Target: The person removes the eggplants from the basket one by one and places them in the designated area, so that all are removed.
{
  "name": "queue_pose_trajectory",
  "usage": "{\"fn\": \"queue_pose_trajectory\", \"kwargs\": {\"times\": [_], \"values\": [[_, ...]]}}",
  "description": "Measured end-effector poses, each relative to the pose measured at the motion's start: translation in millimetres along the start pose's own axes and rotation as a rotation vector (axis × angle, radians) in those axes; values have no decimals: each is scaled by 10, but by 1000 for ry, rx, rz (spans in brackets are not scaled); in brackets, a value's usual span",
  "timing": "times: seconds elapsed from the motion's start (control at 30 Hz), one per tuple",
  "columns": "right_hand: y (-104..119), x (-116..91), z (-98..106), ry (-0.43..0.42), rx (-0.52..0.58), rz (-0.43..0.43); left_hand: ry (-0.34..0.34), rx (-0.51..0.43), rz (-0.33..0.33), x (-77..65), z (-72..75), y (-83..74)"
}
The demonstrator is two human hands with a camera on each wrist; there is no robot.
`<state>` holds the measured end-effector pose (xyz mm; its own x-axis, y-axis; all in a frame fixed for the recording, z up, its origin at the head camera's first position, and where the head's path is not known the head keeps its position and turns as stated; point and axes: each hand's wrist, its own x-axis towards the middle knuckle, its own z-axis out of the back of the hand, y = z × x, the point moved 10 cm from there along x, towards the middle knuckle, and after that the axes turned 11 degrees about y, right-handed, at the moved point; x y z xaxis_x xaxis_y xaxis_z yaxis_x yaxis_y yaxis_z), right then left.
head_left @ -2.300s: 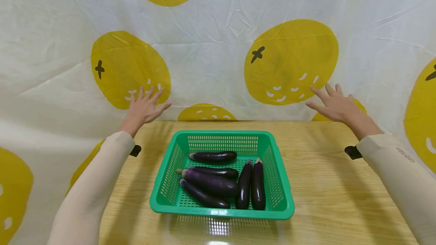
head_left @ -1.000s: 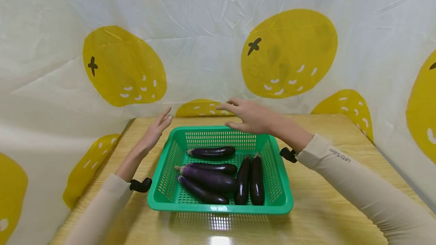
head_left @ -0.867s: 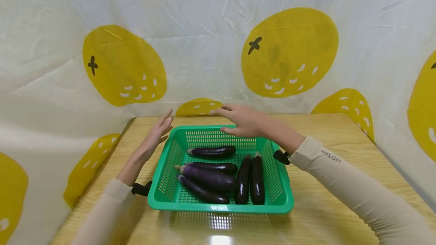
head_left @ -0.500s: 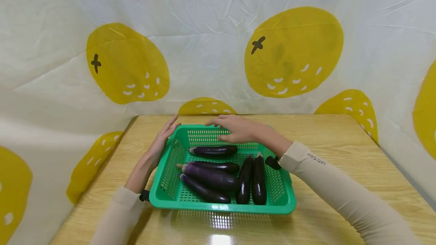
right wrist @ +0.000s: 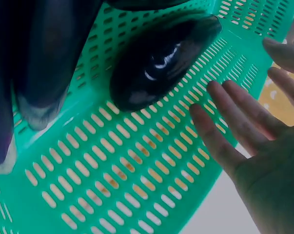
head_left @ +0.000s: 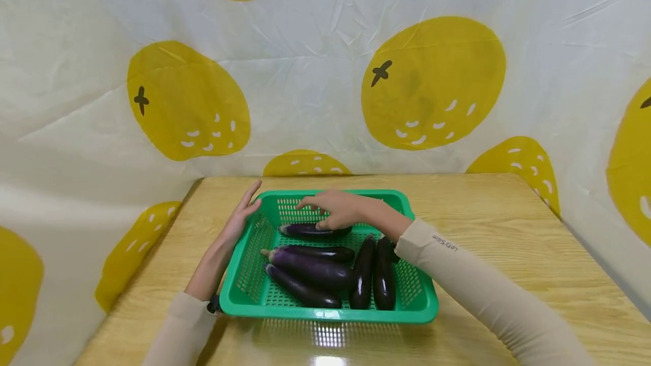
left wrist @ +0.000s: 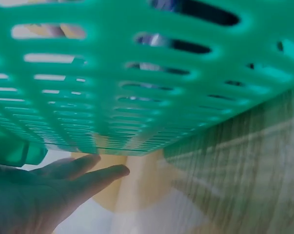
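A green perforated plastic basket (head_left: 330, 313) holds several dark purple eggplants. My right hand (head_left: 338, 208) hovers at the basket's far side, above the eggplant lying along the back (head_left: 305, 231) and partly covering it. In the right wrist view, the right hand's spread fingers (right wrist: 234, 117) are apart from that glossy eggplant (right wrist: 159, 63). My left hand (head_left: 234, 227) lies along the outside of the basket's left wall, fingers extended, thumb close to the rim. The left wrist view has its fingers (left wrist: 95, 183) below the slotted wall (left wrist: 107, 97); contact is hard to tell.
Two eggplants (head_left: 362, 275) lie lengthwise at the basket's right, and several lie crosswise at the left, a thick one (head_left: 312, 267) among them. The basket stands on a wood-grain table (head_left: 498, 242). Behind hangs a white cloth (head_left: 305, 95) with yellow fruit prints.
Both hands came in from wide apart above the table. The right moved left and down over the back eggplant; the left came to the basket's left side. Basket and eggplants stayed put.
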<state>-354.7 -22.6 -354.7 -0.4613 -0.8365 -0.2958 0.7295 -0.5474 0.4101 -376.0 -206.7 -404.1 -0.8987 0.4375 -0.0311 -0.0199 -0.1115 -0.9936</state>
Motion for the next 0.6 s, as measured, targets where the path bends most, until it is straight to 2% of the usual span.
{"fn": "queue_pose_trajectory", "kwargs": {"times": [0.17,0.4,0.6], "values": [[-60,90,-92,60,-10,-43,10,25,8,-56,-19,4],[-101,160,-174,94,-23,-85,40,-48,-3,-86,-37,45],[-123,201,-244,109,-59,-99,36,-43,5,-72,-40,60]]}}
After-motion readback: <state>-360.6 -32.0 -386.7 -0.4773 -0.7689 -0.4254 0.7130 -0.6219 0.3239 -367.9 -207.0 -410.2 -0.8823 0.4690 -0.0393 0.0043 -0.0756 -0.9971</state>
